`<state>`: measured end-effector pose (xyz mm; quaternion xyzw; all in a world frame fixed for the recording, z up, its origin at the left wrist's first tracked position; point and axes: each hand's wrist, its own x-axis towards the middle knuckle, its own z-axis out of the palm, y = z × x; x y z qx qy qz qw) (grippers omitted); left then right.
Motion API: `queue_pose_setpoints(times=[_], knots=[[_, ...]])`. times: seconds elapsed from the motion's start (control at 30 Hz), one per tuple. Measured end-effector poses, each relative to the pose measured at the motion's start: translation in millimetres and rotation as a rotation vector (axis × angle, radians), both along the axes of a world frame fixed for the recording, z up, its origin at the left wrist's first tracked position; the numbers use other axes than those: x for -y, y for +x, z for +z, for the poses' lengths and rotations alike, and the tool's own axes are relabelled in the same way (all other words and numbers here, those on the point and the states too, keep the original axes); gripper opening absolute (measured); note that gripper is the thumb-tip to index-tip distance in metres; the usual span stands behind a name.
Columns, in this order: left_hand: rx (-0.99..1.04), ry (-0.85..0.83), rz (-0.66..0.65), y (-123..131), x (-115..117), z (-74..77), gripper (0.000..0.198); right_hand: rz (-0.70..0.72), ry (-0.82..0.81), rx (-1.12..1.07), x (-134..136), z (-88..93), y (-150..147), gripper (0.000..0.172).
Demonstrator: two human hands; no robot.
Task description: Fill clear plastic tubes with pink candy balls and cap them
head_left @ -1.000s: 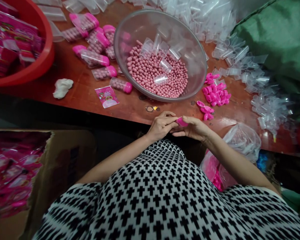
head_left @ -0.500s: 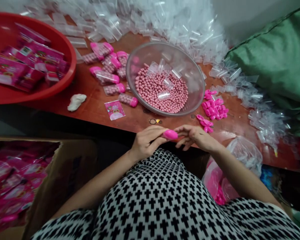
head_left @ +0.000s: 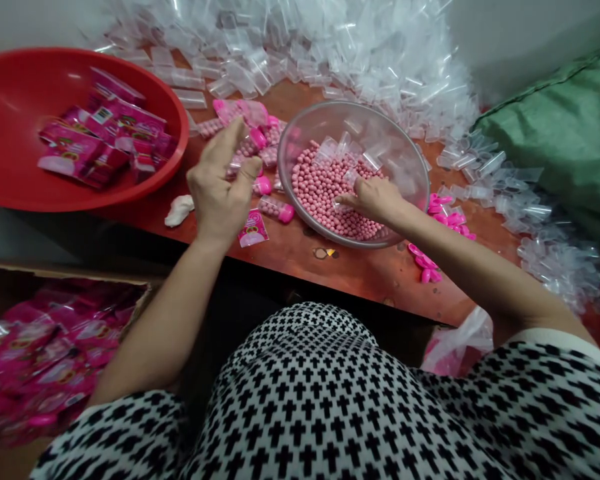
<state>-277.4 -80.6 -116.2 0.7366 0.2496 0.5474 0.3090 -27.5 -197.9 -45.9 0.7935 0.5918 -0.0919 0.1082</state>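
My left hand (head_left: 221,190) is raised over the filled tubes (head_left: 277,209), which have pink caps and pink beads inside. Its thumb stands apart from the fingers, and nothing shows in its grasp. Inside the grey see-through bowl (head_left: 413,157), my right hand (head_left: 375,197) reaches down to the pink beads (head_left: 313,190). Its thumb and fingers close around a small clear plastic tube (head_left: 339,205), partly covered by the hand. Another clear tube (head_left: 351,177) lies by the fingertips, and more rest on the beads behind. A pink printed packet (head_left: 254,229) lies below my left hand.
A red basin (head_left: 10,87) with pink packets stands at left. Clear tubes (head_left: 325,50) are heaped along the back and right. Pink caps (head_left: 425,263) lie right of the bowl. A white lump (head_left: 179,211) sits near the table edge. Below left, a carton holds pink packages (head_left: 55,353).
My hands have parted from the pink-capped piece held at the table edge. The left went up and left to the filled tubes, now without it; the right went into the bowl.
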Motion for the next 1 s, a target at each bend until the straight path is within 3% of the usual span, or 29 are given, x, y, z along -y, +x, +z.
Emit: queue_pose_setpoints(times=[0.1, 0.2, 0.4, 0.53, 0.63, 0.73, 0.83, 0.9, 1.0], knots=[[-0.094, 0.012, 0.061, 3, 49, 10.4, 0.038, 0.007, -0.037, -0.041, -10, -11.5, 2, 0.051], [-0.17, 0.031, 0.038, 10, 79, 16.6, 0.032, 0.024, -0.003, -0.175, -15, -20.0, 15, 0.047], [-0.253, 0.131, -0.026, 26, 97, 13.7, 0.031, -0.079, 0.218, -0.813, -16, -28.7, 25, 0.03], [-0.273, 0.151, -0.038, 28, 102, 10.0, 0.029, -0.074, 0.135, -1.027, -15, -28.1, 7, 0.016], [-0.234, 0.151, -0.066, 23, 104, 8.5, 0.027, 0.03, 0.062, -0.892, -12, -17.0, -2, 0.012], [-0.186, 0.14, -0.122, 18, 103, 7.1, 0.026, 0.154, 0.122, -0.386, -9, 0.8, 6, 0.016], [-0.138, 0.163, -0.146, 16, 102, 5.6, 0.025, 0.217, 0.01, 0.111, -10, 9.6, 16, 0.022], [-0.114, 0.187, -0.129, 17, 101, 5.0, 0.025, 0.252, -0.082, 0.207, -17, 4.5, 14, 0.023], [-0.099, 0.206, -0.106, 18, 101, 5.2, 0.024, 0.335, -0.041, 0.098, -36, -13.4, -2, 0.023]])
